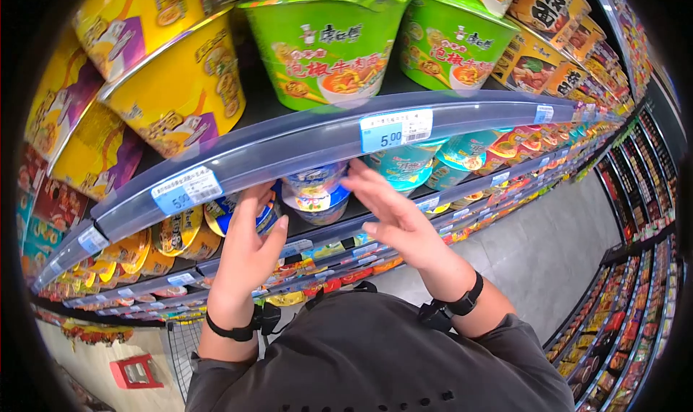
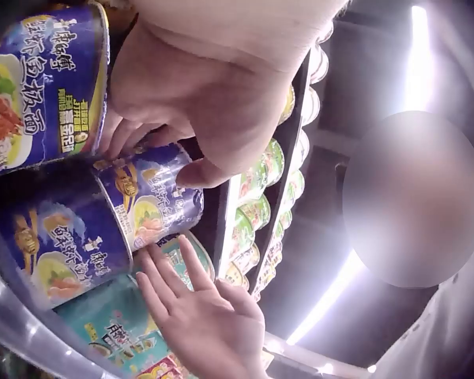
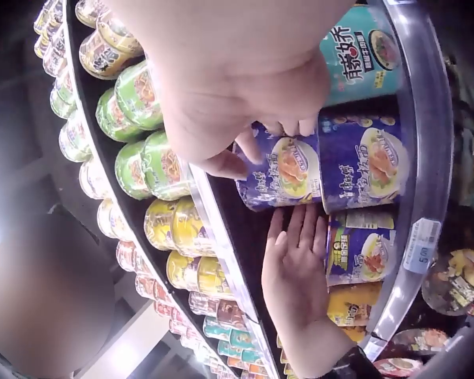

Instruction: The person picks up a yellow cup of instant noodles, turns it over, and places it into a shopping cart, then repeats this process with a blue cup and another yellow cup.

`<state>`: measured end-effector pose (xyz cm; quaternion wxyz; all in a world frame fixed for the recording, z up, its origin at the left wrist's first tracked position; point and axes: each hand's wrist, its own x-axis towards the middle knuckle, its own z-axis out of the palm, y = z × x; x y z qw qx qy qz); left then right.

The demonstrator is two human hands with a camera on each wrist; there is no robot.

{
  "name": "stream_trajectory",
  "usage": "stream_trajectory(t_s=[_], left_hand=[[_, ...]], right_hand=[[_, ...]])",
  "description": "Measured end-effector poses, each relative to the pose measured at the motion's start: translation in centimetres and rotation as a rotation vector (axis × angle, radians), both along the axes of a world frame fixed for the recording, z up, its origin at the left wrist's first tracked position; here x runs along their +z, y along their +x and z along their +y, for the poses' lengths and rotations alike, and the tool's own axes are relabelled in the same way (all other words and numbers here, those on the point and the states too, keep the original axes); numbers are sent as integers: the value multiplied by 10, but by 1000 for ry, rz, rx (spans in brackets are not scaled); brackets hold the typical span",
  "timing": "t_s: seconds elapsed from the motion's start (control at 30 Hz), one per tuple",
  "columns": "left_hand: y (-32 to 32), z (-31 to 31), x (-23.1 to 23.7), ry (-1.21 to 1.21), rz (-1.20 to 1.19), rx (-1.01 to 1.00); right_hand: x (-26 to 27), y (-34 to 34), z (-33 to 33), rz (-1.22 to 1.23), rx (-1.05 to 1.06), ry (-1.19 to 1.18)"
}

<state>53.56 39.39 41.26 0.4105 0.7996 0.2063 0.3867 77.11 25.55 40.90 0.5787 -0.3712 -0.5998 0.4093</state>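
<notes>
Green noodle tubs (image 1: pixel 328 51) stand on the upper shelf (image 1: pixel 289 148), with yellow tubs (image 1: pixel 184 87) to their left and brown tubs (image 1: pixel 534 59) to their right. Price labels (image 1: pixel 396 129) line its front edge, one reading 5.00. Teal cups (image 1: pixel 401 165) sit below, right of centre. Another stocked rack (image 1: pixel 621 318) rises beyond the grey floor (image 1: pixel 520 246). A red item with a pale centre (image 1: pixel 136 372) lies near a wire grid (image 1: pixel 180 347). Strip lights (image 2: pixel 419 63) glare overhead.
</notes>
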Motion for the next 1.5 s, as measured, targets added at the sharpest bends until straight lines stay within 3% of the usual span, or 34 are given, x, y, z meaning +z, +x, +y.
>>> stream_trajectory(t_s=[0.07, 0.27, 0.5, 0.67, 0.87, 1.0, 1.13, 1.33, 1.5], left_hand=[[5, 5, -1, 5, -45, 50], [28, -9, 4, 84, -62, 103], [0, -86, 5, -5, -146, 166], [-33, -158, -22, -83, -191, 239], [-65, -231, -52, -107, -9, 336], [-91, -266, -72, -214, 289, 327], [-121, -295, -88, -285, 481, 276], [-166, -321, -86, -281, 439, 309], [-239, -354, -94, -214, 407, 405]], right_hand=[[-12, 3, 3, 148, -35, -8], [-7, -3, 5, -127, -42, 112], [-4, -4, -44, 112, 116, 17], [-27, -6, -89, 330, 246, -47], [-88, -19, -138, 498, 342, -284], [-138, -30, -162, 440, 475, -485], [-155, -44, -186, 335, 542, -637], [-163, -81, -200, 306, 624, -749], [-154, -148, -198, 265, 701, -813]])
